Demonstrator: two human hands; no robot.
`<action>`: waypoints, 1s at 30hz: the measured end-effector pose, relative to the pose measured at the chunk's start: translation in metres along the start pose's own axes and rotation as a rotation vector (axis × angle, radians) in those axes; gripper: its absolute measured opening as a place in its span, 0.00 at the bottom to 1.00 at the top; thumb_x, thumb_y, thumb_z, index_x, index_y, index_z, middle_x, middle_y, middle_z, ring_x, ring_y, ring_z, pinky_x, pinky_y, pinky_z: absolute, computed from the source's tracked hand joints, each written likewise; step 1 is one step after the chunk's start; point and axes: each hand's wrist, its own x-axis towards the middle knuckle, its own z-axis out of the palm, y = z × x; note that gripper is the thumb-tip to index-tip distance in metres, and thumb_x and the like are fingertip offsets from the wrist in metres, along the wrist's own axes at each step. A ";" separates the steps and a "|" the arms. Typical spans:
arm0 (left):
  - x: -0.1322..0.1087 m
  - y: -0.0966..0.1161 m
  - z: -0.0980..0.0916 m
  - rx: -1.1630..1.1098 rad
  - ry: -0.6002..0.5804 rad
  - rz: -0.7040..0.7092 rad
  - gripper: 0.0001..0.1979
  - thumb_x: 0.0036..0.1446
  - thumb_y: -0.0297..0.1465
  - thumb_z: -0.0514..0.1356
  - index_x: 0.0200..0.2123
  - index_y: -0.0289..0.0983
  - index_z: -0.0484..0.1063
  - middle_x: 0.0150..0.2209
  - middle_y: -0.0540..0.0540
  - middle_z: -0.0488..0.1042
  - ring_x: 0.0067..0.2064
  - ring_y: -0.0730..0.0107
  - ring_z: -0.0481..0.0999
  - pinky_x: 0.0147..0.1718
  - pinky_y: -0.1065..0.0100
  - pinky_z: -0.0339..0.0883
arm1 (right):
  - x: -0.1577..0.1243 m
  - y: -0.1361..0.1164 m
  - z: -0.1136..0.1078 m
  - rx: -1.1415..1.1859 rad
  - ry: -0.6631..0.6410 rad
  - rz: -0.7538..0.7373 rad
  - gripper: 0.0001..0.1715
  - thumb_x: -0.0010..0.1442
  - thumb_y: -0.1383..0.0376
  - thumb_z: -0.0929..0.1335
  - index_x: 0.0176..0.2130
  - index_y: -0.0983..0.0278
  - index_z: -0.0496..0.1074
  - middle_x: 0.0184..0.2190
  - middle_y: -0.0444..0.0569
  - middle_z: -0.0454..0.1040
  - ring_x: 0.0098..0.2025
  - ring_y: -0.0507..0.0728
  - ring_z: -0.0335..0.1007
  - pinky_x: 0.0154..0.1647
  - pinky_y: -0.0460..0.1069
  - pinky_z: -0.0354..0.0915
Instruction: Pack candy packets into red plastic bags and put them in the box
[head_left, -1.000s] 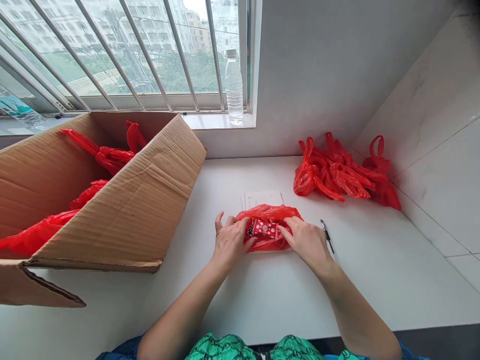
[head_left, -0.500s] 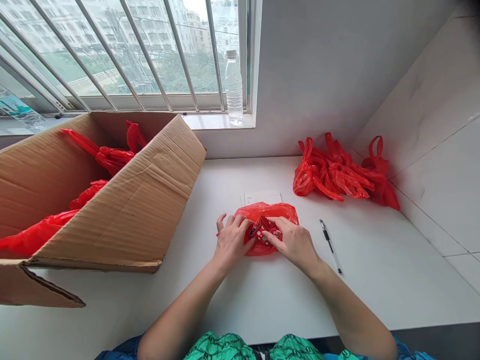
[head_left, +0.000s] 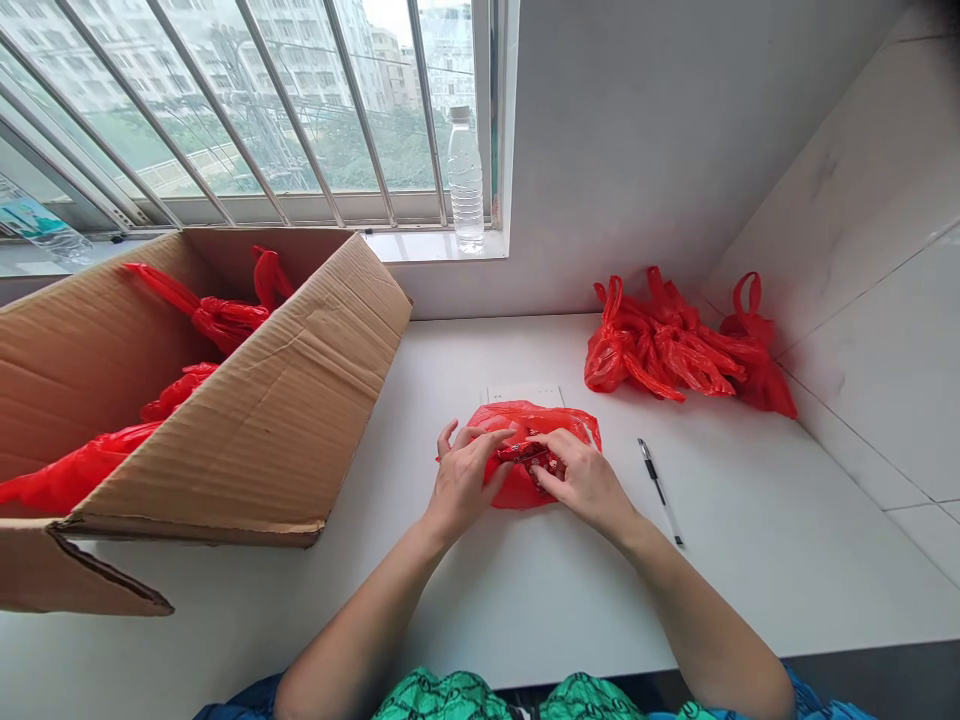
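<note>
An open red plastic bag (head_left: pixel 517 410) lies on the white table in front of me. Over its opening are small red printed packets (head_left: pixel 517 453), seemingly wrappers with white marks, partly hidden by my fingers. My left hand (head_left: pixel 466 480) is at the bag's left side, its thumb and fingers apart beside the packets. From the right, my right hand (head_left: pixel 589 480) has its thumb and fingertips closed around a packet's right part. Just behind the bag, a white card or paper (head_left: pixel 525 394) with faint marks is partly covered.
A cardboard box (head_left: pixel 277 400) with several red bags (head_left: pixel 225 315) inside stands at the left, a flap jutting forward. Tied red bags (head_left: pixel 675 350) sit by the back wall at right. A pen (head_left: pixel 660 490) lies right of my hand. A clear bottle (head_left: pixel 466 185) stands on the windowsill.
The packet has tipped from showing its printed face to a flatter, edge-on position. My left fingers have lifted and spread away from it, while my right hand stays almost in place.
</note>
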 end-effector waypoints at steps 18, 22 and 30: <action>0.003 0.006 -0.008 -0.021 0.133 -0.062 0.09 0.67 0.37 0.54 0.41 0.42 0.72 0.40 0.48 0.79 0.47 0.63 0.73 0.60 0.54 0.51 | 0.004 -0.001 0.002 0.743 0.182 0.194 0.20 0.64 0.47 0.66 0.40 0.60 0.72 0.35 0.49 0.77 0.29 0.56 0.78 0.35 0.53 0.77; 0.003 0.008 -0.009 -0.074 0.157 -0.098 0.13 0.68 0.37 0.51 0.33 0.41 0.69 0.31 0.49 0.75 0.40 0.64 0.72 0.52 0.58 0.58 | 0.003 -0.002 0.005 0.902 -0.064 0.262 0.21 0.60 0.48 0.70 0.40 0.61 0.70 0.32 0.45 0.78 0.27 0.54 0.77 0.31 0.51 0.76; 0.003 0.006 -0.013 -0.177 0.100 -0.105 0.18 0.69 0.37 0.48 0.25 0.40 0.61 0.25 0.51 0.67 0.32 0.68 0.66 0.50 0.61 0.60 | 0.000 -0.003 0.006 0.790 -0.127 0.150 0.24 0.64 0.45 0.65 0.31 0.62 0.70 0.24 0.41 0.68 0.24 0.50 0.68 0.24 0.45 0.67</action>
